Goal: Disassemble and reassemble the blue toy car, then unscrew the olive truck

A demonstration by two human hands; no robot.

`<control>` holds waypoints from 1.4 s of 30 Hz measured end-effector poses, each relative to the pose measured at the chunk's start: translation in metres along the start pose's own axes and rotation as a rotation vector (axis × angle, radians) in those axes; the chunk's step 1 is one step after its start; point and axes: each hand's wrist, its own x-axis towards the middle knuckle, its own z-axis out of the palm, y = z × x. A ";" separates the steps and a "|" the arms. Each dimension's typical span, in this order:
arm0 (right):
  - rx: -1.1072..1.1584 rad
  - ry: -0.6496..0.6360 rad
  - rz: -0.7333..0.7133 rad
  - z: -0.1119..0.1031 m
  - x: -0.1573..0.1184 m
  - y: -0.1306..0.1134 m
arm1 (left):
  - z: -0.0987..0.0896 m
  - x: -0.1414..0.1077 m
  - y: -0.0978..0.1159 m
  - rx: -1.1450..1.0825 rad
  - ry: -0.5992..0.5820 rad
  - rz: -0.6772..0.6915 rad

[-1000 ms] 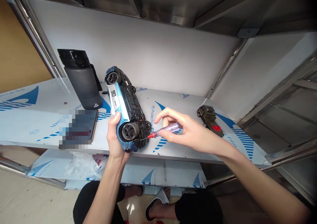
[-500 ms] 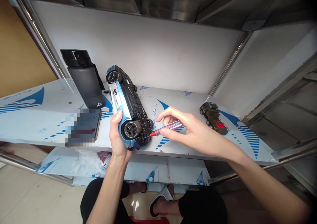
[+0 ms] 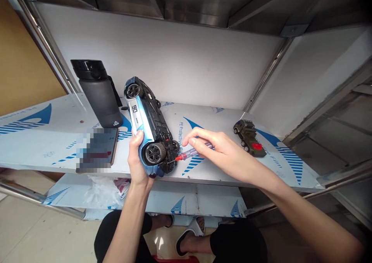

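Blue-and-black toy car (image 3: 151, 127) lying upside down, underside and black-rimmed wheels showing. Steel shelf under white, blue-printed protective film (image 3: 209, 119); matte black water bottle (image 3: 99, 96) and olive toy military truck (image 3: 249, 137) on it. Car at shelf's front edge, clasped in left hand (image 3: 138, 158). Right hand (image 3: 217, 150) pinching purple-handled screwdriver (image 3: 197, 151), thin tip at car's underside.

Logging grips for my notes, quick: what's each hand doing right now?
Left hand: closed, holding the blue-and-black toy car.
Right hand: closed, holding the purple-handled screwdriver.
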 end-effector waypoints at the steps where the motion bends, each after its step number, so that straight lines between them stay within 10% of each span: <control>1: 0.017 -0.017 -0.028 0.000 0.000 0.000 | 0.000 0.000 0.000 0.003 0.007 -0.005; 42: 0.085 -0.034 -0.016 0.004 0.003 0.001 | 0.001 -0.001 0.001 0.012 0.019 -0.025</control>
